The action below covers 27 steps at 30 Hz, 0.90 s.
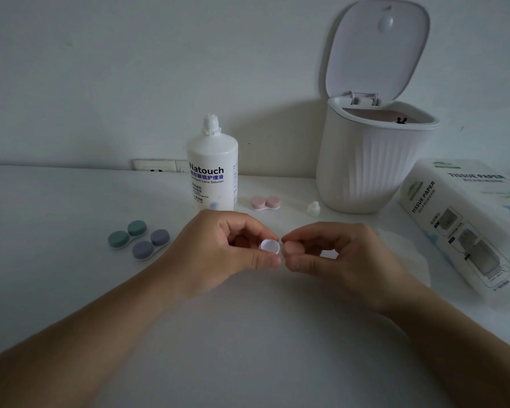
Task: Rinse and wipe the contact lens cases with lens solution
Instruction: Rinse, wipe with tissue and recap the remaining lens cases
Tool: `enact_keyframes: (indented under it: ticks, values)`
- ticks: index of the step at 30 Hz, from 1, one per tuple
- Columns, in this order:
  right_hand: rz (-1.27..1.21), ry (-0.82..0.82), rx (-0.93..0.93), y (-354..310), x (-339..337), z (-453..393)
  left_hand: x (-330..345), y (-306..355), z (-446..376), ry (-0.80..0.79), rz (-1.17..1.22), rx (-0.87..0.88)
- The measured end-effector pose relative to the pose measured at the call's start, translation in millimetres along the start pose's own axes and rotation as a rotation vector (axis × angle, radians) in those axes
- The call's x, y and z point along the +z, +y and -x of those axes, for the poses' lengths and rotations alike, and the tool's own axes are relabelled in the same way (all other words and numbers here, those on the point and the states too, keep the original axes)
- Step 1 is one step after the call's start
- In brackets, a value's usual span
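Now the left hand (227,245) pinches a white lens case (270,246) above the table (71,201) middle, right hand (333,251) fingertips gripping its other end

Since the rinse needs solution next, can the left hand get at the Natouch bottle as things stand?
Probably yes, but not at once. The Natouch bottle stands uncapped just behind the left hand with nothing between them, yet that hand pinches a small white lens case cup and must free itself first.
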State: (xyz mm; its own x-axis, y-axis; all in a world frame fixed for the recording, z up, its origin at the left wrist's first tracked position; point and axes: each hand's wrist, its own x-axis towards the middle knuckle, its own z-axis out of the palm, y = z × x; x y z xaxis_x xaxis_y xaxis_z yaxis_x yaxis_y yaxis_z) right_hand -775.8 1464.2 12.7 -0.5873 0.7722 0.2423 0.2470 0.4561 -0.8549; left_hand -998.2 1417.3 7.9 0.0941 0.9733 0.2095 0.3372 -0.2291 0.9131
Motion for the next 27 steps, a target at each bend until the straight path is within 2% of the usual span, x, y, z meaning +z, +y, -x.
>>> enact_keyframes:
  ticks: [8, 14, 19, 27]
  values:
    - [-0.006, 0.011, -0.03, 0, -1, 0, 2, 3, 1, 0.018, -0.026, 0.012]
    - [-0.047, 0.022, 0.002, 3, -7, -2, -5, -4, 1, 0.035, -0.297, 0.106]
    - [-0.039, 0.032, 0.018, 5, -9, -2, -8, -11, 2, 0.123, -0.545, 0.125]
    - [-0.019, 0.028, 0.042, 7, -10, -2, -3, -15, -2, 0.046, -0.675, 0.034]
